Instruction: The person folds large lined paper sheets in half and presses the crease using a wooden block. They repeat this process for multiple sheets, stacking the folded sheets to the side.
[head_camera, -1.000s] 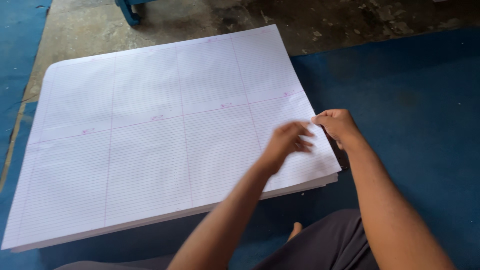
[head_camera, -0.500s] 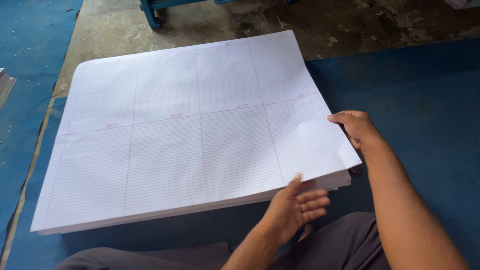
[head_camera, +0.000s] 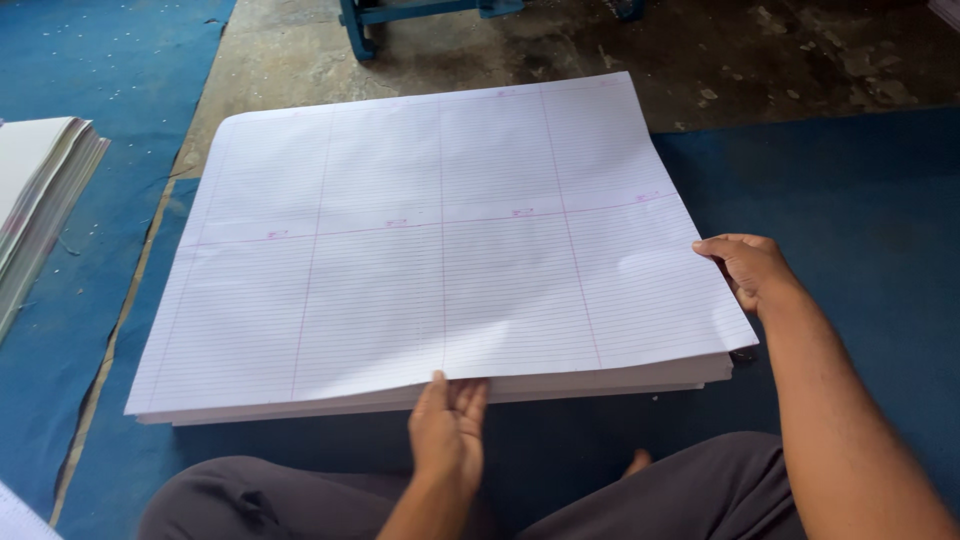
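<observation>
A thick stack of large white ruled paper sheets (head_camera: 440, 250), printed with pink margin lines, lies flat on a blue mat in front of me. My left hand (head_camera: 447, 432) rests at the stack's near edge, fingers together and tucked under the top sheets. My right hand (head_camera: 750, 268) holds the stack's right edge, fingers curled on the top sheets, which are lifted a little there. I sit on the floor, my grey-trousered legs below the stack.
A second pile of white sheets (head_camera: 40, 190) sits at the left edge on the blue mat (head_camera: 850, 200). Bare concrete floor (head_camera: 720, 50) lies beyond the stack, with a blue metal frame (head_camera: 400, 12) at the top.
My left hand has drawn back from the stack's right corner to its near edge and slipped under the top sheets. The right hand has stayed on the right edge. The view has tilted and shifted.
</observation>
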